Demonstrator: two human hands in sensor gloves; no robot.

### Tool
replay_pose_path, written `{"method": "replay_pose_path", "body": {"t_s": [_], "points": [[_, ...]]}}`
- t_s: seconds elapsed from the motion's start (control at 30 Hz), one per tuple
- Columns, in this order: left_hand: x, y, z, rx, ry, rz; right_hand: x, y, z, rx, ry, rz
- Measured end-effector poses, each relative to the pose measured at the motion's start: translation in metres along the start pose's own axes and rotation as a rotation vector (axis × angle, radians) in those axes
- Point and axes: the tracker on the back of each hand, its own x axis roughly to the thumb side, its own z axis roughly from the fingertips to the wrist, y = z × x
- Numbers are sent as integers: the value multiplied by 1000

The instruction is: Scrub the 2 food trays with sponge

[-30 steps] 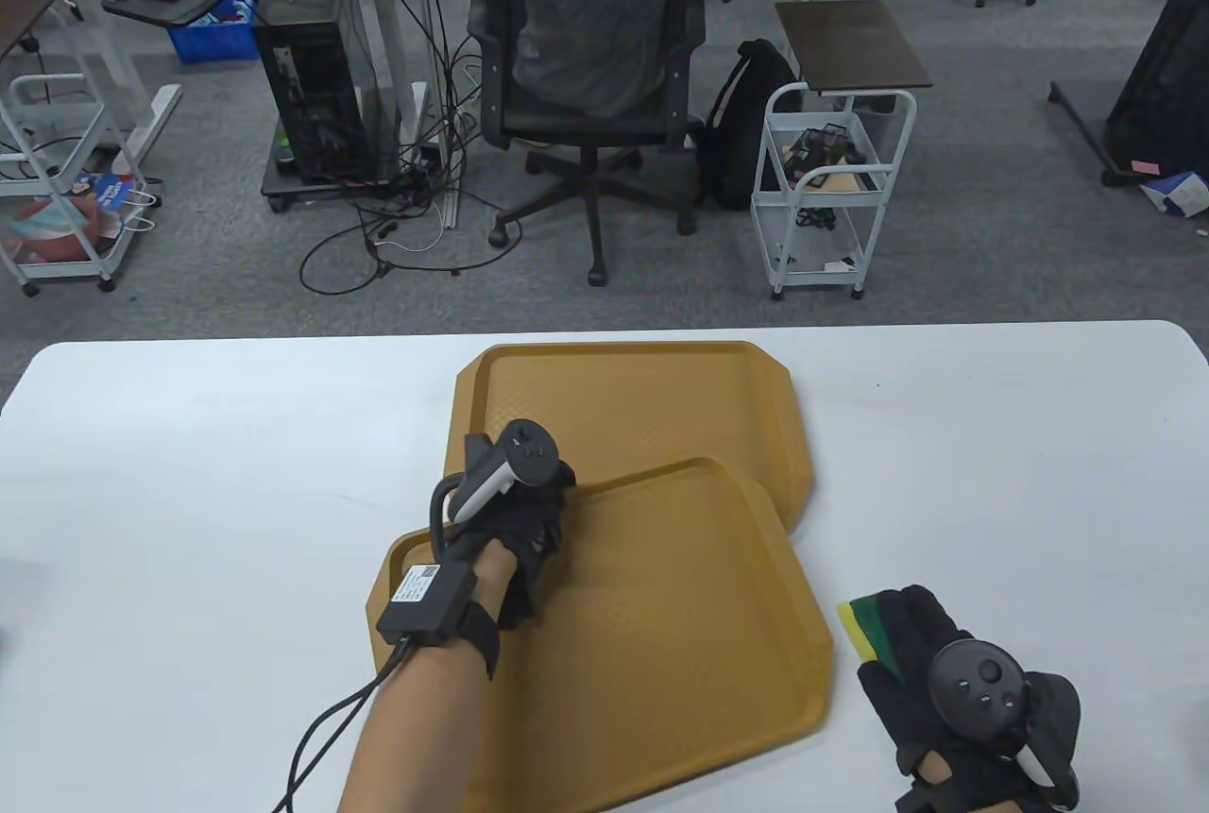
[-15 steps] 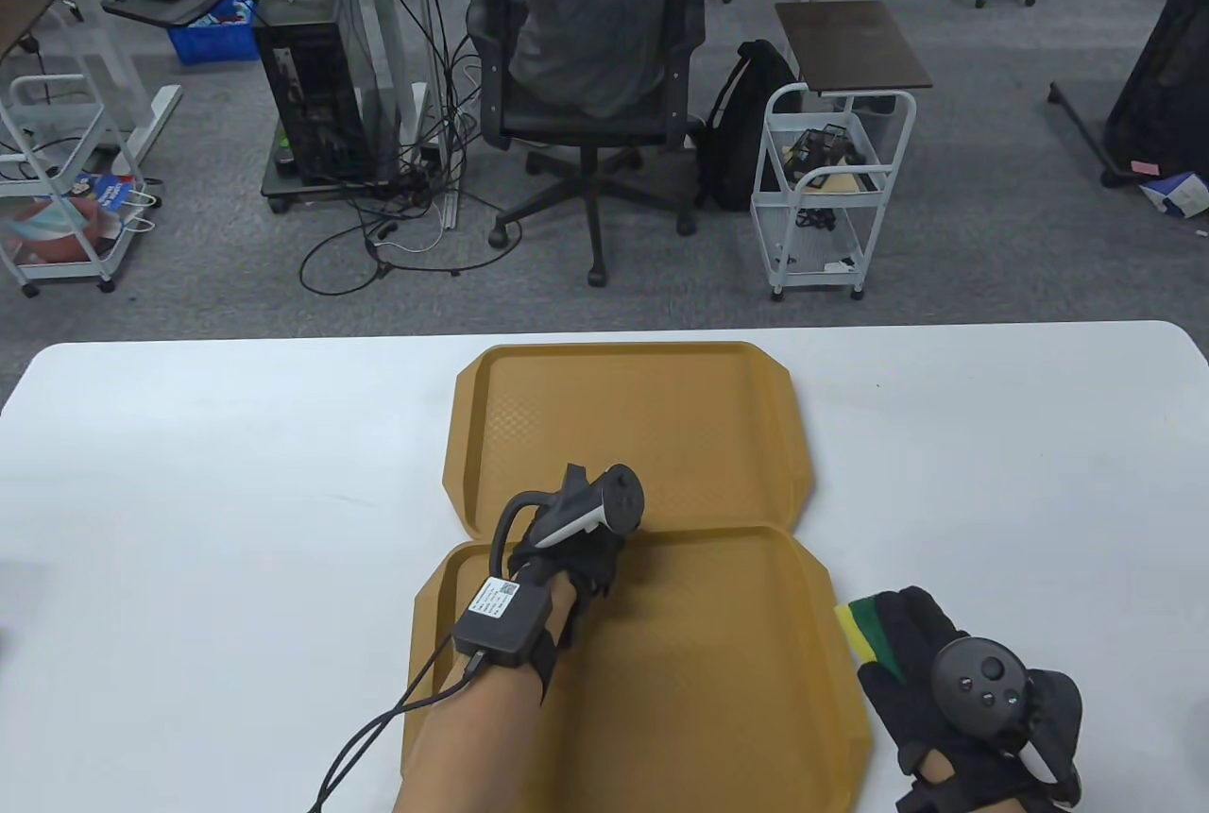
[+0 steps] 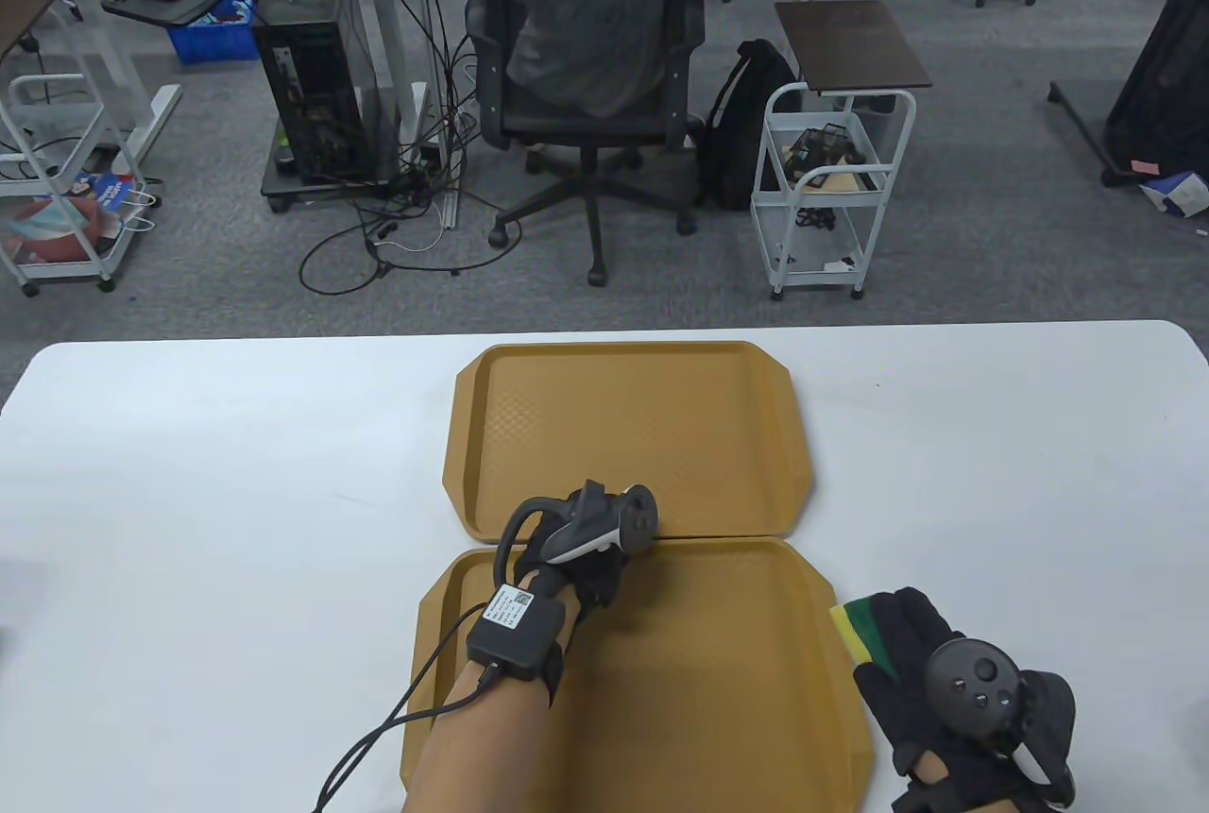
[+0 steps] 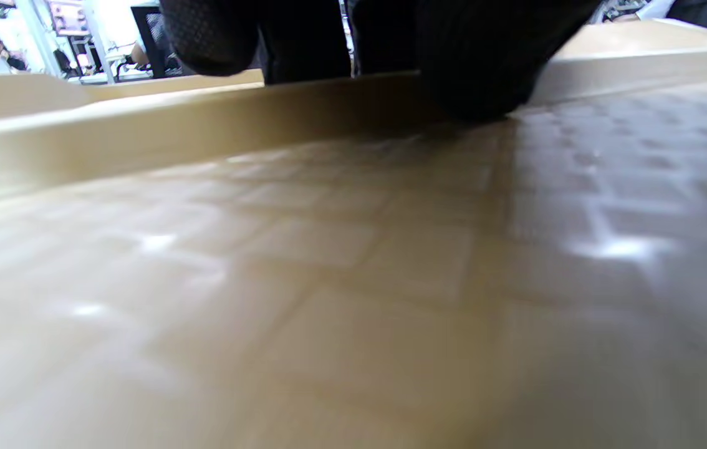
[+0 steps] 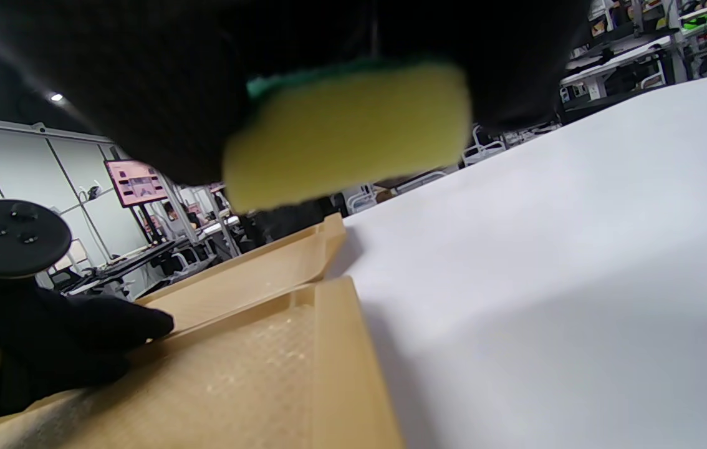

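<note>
Swung square since a second ago and set flat edge to edge with the far tray (image 3: 628, 435): the near tray (image 3: 718, 662), no longer lapping over it at an angle. From the table view, two trays counted, one sponge (image 3: 858, 631), two gloved hands; left hand (image 3: 581, 558) planted at the near tray's far rim, right hand (image 3: 954, 709) beside that tray's right edge on the white table (image 3: 208, 492), curled round the sponge with only its yellow-and-green end poking out ahead of the fingers. From the left wrist view, fingertips (image 4: 478, 68) pressed down on the tray floor right against the rim, seemingly draped over the lip rather than clamped, though too close and dark to be sure. From the right wrist view, sponge (image 5: 347, 134) pinched between dark fingers and raised just off the tabletop, near tray (image 5: 266, 368) close to its left, left hand (image 5: 60, 343) on it beyond. Likely risk: scrubbing strokes shoving the loose near tray along the smooth table or up onto its neighbour if the left hand lets go; also sponge slipping from a shallow hold.
</note>
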Motion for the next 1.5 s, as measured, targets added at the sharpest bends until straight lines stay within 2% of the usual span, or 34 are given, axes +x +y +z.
{"method": "replay_pose_path", "body": {"t_s": [0.2, 0.27, 0.37, 0.43, 0.5, 0.6, 0.67, 0.77, 0.8, 0.87, 0.93, 1.0, 1.07, 1.2, 1.33, 1.5], "points": [[2, 2, -3, 10, 37, -1, 0, -1, 0, 5, 8, -2], [-5, 7, 4, 86, 59, 40, -1, 0, -1, 15, 18, -5], [-24, 16, 20, 108, 101, 82, -3, 3, -2, 38, 37, 1], [-51, 21, 44, -4, 219, 55, -4, 7, -4, 47, 46, 9], [-76, 19, 69, -61, 322, 65, -4, 11, -6, 51, 56, 15], [-115, 7, 115, -151, 460, 167, -4, 17, -8, 55, 66, 22], [-131, -5, 140, -194, 493, 275, -4, 21, -10, 60, 78, 31], [-139, -29, 175, -319, 525, 460, -2, 26, -13, 56, 96, 41], [-139, -33, 182, -354, 523, 470, 0, 28, -14, 50, 103, 37], [-135, -43, 198, -346, 516, 408, 6, 33, -18, 38, 121, 31], [-135, -45, 205, -302, 486, 393, 12, 37, -22, 37, 128, 47], [-135, -49, 208, -196, 442, 522, 22, 45, -29, 52, 135, 69], [-138, -51, 209, -148, 440, 541, 32, 53, -36, 65, 130, 106], [-142, -54, 209, -112, 446, 585, 51, 72, -59, 66, 147, 195], [-143, -55, 209, -120, 432, 586, 70, 90, -84, 28, 179, 309], [-146, -57, 209, -147, 419, 615, 83, 106, -101, 23, 193, 444]]}}
